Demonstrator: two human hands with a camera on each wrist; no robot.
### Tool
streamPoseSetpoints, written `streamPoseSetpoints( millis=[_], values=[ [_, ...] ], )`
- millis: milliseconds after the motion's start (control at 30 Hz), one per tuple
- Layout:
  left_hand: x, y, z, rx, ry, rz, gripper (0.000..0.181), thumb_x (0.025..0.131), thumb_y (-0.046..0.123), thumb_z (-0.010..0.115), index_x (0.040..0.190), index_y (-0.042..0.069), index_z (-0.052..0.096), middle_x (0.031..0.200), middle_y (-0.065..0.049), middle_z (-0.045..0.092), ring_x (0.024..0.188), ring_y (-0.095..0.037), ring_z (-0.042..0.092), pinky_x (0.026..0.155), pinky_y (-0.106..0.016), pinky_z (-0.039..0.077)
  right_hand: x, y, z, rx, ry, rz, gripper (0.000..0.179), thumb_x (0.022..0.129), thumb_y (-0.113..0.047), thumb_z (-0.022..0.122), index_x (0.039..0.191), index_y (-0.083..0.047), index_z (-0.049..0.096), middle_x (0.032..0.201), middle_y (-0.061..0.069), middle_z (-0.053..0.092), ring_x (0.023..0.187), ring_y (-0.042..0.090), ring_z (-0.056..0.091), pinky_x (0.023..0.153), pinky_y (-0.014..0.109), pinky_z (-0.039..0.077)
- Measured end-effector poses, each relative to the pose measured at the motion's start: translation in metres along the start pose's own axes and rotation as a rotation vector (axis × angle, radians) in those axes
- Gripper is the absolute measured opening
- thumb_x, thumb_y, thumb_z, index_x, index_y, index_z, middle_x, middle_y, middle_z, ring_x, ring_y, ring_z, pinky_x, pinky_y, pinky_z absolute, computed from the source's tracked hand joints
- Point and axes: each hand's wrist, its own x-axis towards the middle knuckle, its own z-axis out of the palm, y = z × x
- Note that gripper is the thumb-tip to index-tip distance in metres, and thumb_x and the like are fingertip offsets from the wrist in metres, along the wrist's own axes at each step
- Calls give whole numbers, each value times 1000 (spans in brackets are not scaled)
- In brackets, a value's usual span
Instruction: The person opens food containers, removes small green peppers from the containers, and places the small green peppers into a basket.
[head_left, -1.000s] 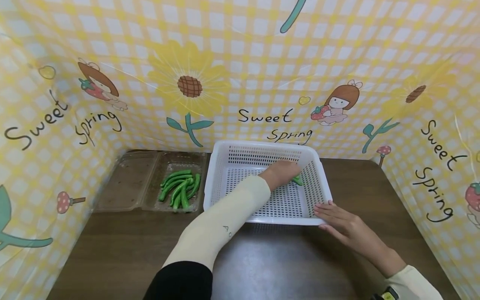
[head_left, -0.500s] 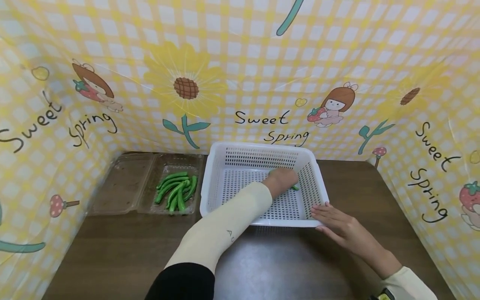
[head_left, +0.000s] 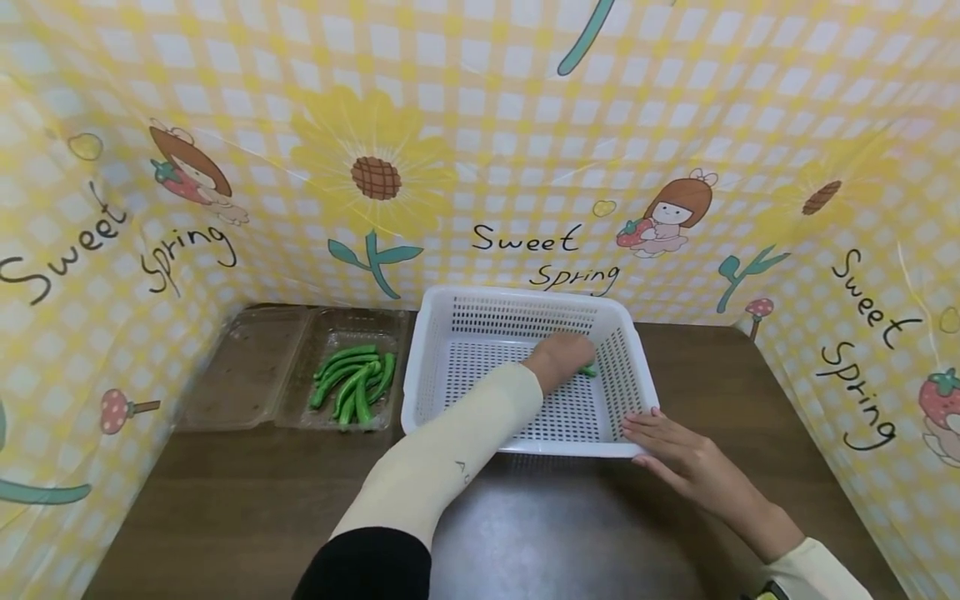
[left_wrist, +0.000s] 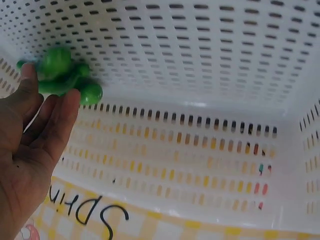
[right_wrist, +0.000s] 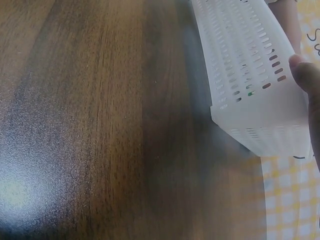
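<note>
My left hand [head_left: 561, 360] reaches down into a white perforated plastic basket [head_left: 525, 442]. The left wrist view shows its thumb and fingers apart, right against a few green peppers [left_wrist: 56, 62] by the basket's wall; whether they touch is hard to tell. From the head view only a bit of green pepper [head_left: 588, 370] shows past this hand. At the basket's near right corner, my right hand [head_left: 697, 462] holds the rim, fingers over the inside and thumb outside. Part of that thumb [right_wrist: 302, 72] appears on the rim in the right wrist view.
Left of the basket stands a hinged clear plastic box [head_left: 300, 412] with its lid laid back. Several long green peppers [head_left: 356, 383] lie in it. Everything stands on a dark wood table [head_left: 225, 500], with a yellow checked cloth [head_left: 465, 158] hanging behind and at both sides.
My left hand has shifted slightly towards me inside the basket and stays beside the green peppers. My right hand keeps its place on the rim. The head view has tilted a little.
</note>
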Motion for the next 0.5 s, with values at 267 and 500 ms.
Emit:
streamPoseSetpoints(
  millis=[267,500],
  values=[
    [-42,-17,-42,-34,97,72,26,100,8,61,125,11,67,123,-5,69,109,-16,66,97,-29,56,-2,0,0,19,44,-24,39,95,-19,73,133,-11,69,132,13,70,135,15,59,123,25,29],
    [-124,-73,-71,-21,388,-58,45,89,-8,62,133,4,59,122,-11,67,106,-23,66,88,-30,58,0,4,-5,18,81,-79,39,103,-33,60,131,-8,70,132,13,71,135,16,59,123,26,30]
  ],
)
